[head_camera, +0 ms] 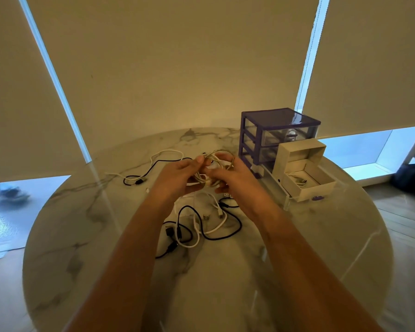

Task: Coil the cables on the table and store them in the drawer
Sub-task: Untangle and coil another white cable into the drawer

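Note:
Above the middle of the round marble table [86,236], my left hand [177,178] and my right hand [233,179] together hold a pale cable [219,155] gathered into loops, fingers curled round it. Below my hands a tangle of black and white cables [201,226] lies loose on the tabletop. Another white cable [165,153] and a black cable [139,179] lie to the left. At the right stands a purple-framed clear drawer unit [273,135]; its lowest drawer [307,185] is pulled out with a coiled cable inside.
A white cardboard box lid [300,152] leans against the drawer unit above the pulled-out drawer. Roller blinds cover the windows behind the table. A dark bag [410,176] sits on the floor at the far right.

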A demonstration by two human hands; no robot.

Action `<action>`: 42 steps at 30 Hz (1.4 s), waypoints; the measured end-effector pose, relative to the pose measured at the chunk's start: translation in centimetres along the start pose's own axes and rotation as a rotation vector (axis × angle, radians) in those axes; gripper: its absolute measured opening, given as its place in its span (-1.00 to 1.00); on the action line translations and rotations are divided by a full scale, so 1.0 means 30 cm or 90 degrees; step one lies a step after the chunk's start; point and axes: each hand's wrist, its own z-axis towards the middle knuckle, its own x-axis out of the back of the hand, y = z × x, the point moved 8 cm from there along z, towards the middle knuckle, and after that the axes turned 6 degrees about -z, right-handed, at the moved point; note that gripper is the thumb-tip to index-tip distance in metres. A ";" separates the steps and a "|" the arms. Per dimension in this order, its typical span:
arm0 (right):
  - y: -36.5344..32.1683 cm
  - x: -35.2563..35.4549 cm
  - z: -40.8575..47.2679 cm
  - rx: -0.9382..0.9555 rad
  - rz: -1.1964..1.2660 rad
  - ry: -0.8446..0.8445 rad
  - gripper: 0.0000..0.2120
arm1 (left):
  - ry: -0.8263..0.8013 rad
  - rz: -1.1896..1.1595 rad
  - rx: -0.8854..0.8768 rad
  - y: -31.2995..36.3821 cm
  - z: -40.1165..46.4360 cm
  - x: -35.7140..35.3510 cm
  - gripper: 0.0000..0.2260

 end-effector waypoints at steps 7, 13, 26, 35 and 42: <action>0.004 0.014 -0.001 -0.001 0.008 0.021 -0.44 | 0.009 -0.047 -0.007 -0.002 0.007 0.002 -0.81; 0.020 0.018 0.004 -0.038 0.121 0.002 -0.39 | -0.006 -0.072 0.019 0.000 0.002 0.001 -0.77; 0.025 -0.016 -0.027 -0.106 0.038 -0.088 -0.47 | 0.091 -0.191 0.009 -0.002 0.008 0.062 -0.80; 0.037 -0.027 -0.022 -0.091 -0.193 -0.137 -0.76 | 0.147 -0.214 -0.021 -0.001 0.016 0.099 -0.81; 0.011 -0.042 -0.036 -0.054 -0.033 -0.162 -0.72 | 0.080 -0.294 0.006 0.007 0.021 0.067 -0.80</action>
